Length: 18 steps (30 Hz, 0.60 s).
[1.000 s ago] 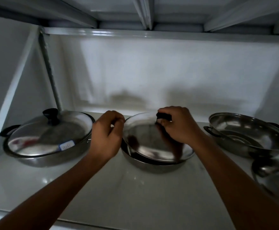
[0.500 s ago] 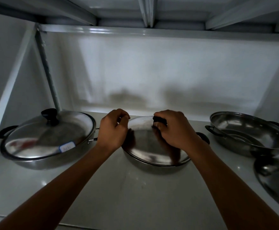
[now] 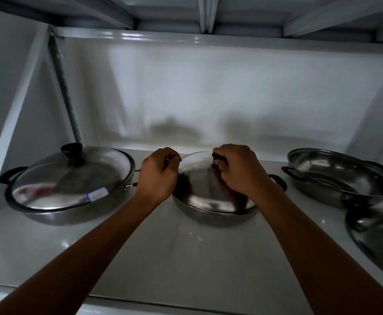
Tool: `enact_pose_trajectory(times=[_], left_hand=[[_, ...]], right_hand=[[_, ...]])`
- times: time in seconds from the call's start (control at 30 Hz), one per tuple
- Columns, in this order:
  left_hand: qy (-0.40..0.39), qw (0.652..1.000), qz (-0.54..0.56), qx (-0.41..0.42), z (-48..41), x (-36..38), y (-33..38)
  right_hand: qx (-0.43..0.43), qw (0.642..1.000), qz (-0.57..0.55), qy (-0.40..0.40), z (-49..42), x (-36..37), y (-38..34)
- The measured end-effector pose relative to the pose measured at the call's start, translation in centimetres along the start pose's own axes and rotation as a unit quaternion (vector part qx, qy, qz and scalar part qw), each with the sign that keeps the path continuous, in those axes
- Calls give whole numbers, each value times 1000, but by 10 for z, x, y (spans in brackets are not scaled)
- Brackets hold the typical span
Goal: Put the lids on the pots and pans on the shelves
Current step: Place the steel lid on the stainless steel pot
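Three steel pans stand in a row on a white shelf [image 3: 174, 258]. The middle pan [image 3: 217, 218] carries a steel lid [image 3: 205, 189] that lies flat on its rim. My right hand [image 3: 238, 169] grips the lid's black knob from above. My left hand [image 3: 158, 172] is closed at the pan's left edge, over its handle, which is hidden. The left pan [image 3: 56, 214] has its own lid [image 3: 72, 178] with a black knob and a white label. The right pan [image 3: 343, 178] stands uncovered. A loose steel lid [image 3: 377, 239] lies in front of it.
The shelf above [image 3: 208, 39] hangs low over the pans. A slanted white brace [image 3: 10, 123] and a metal upright [image 3: 65, 92] bound the left side. The back wall [image 3: 208, 92] is close behind the pans.
The middle lid was tilted a second ago and has come down flat onto the pan. My left hand has moved from the lid's edge to the pan's left handle.
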<state>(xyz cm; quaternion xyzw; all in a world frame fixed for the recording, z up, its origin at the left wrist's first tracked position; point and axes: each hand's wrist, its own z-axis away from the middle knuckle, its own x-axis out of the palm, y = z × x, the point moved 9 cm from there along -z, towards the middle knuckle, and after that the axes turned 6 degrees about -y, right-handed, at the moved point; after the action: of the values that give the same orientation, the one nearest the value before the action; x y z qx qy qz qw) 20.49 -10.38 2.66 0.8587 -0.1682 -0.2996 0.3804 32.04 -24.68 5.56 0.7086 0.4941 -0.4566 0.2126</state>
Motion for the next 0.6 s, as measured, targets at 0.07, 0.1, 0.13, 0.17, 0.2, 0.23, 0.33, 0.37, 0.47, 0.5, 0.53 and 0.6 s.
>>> enact_pose_trajectory(times=[0.07,0.1,0.13,0.17,0.2,0.23,0.33,0.37,0.47,0.5,0.53,0.6], left_hand=[[-1,1000,-3,1,0,0,1],[-2,1000,-4,1,0,0,1],[-3,1000,-3,1,1,0,0],[-4,1000,-2,0,1,0,0],[-5,1000,0,-1,1,0,-1],[-7,1000,1,-2,2,-1,-2],[-12,1000,7,-5,3,-1,-4],[-13,1000,8,-7,3,-1,-4],[-16,1000,6,-11,3,-1,-6],[-16,1000,4,-10,3,-1,-6],[-16,1000,1,-10,3,-1,-5],[-16,1000,-8,-10,4,0,-4]], right_hand=[[-2,1000,5,3,1,0,-1],[-2,1000,6,3,2,1,-1],[-1,1000,5,4,3,1,-2],[1,1000,-1,5,4,1,-2],[7,1000,-12,9,4,0,-1],[14,999,-26,14,5,-2,1],[32,998,-43,12,5,-4,4],[34,998,-42,9,6,-4,4],[43,998,-48,4,6,-3,5],[46,998,-49,3,5,-2,6],[50,998,-49,1,5,-2,6],[56,997,-49,0,6,-3,7]])
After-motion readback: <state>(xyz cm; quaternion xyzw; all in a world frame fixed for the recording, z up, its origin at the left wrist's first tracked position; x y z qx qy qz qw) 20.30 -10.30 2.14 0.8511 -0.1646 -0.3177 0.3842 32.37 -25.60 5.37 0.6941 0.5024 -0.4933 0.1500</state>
